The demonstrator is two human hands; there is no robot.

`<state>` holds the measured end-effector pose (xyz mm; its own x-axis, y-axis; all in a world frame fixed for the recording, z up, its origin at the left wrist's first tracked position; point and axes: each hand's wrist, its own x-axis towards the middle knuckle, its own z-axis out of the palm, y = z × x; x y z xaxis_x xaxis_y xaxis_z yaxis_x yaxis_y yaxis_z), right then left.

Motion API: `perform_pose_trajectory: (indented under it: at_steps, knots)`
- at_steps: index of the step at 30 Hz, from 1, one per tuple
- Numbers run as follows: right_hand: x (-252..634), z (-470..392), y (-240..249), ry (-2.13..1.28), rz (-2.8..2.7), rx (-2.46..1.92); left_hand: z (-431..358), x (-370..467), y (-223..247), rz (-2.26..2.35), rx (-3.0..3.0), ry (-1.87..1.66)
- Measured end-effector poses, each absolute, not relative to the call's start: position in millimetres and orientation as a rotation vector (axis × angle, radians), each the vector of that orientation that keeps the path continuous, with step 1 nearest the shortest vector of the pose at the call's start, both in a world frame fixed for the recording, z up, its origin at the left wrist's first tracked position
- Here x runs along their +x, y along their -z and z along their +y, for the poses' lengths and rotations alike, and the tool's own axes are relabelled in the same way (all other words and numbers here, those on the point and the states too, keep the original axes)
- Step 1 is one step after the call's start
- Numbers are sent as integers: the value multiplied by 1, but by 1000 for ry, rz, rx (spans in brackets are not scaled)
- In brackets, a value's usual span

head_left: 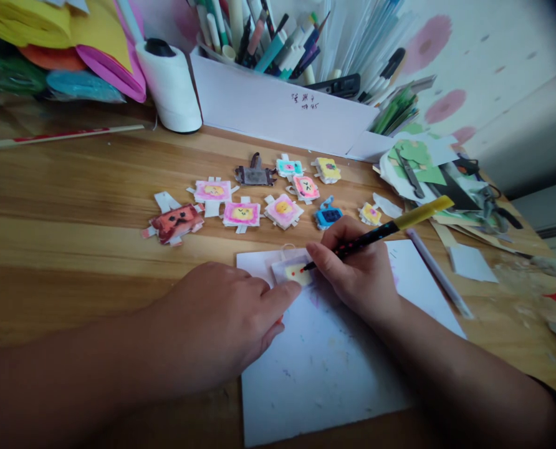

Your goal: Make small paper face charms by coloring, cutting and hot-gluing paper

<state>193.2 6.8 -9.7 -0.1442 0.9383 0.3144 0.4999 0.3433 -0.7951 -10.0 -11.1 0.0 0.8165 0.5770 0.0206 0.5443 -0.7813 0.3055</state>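
Observation:
My right hand (359,268) is closed around a black dotted marker with a yellow end (371,237), its tip down on a small paper piece (297,272). That piece has a pale yellow patch with red dots and lies on a white board (325,368). My left hand (240,312) presses the near edge of the piece with a fingertip; its other fingers are curled, and something orange shows beneath them, too hidden to name. Beyond my hands lie several small coloured paper figures, among them a red one (177,223), a blue one (328,216) and a pink one (283,211).
A long white box (278,112) full of pens stands at the back, beside a white thread spool (172,87). Coloured bundles (86,37) fill the back left. Paper scraps and scissors (409,171) lie at the right, near a pale pen (439,274).

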Motion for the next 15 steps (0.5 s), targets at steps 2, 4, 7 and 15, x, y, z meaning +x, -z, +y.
perform_pose_trajectory:
  at_steps: [2, 4, 7, 15]
  knots:
    - [193, 7, 10, -677, -1790, -1272, -11, -10, -1, 847, 2727, -139]
    - [193, 8, 10, -679, -1798, -1267, -11, -9, -1, 842, 2741, -101]
    - [193, 9, 10, -672, -1781, -1271, -10, -8, -2, 847, 2758, -71]
    - [195, 7, 9, -648, -1795, -1258, -10, -9, 0, 845, 2763, -47]
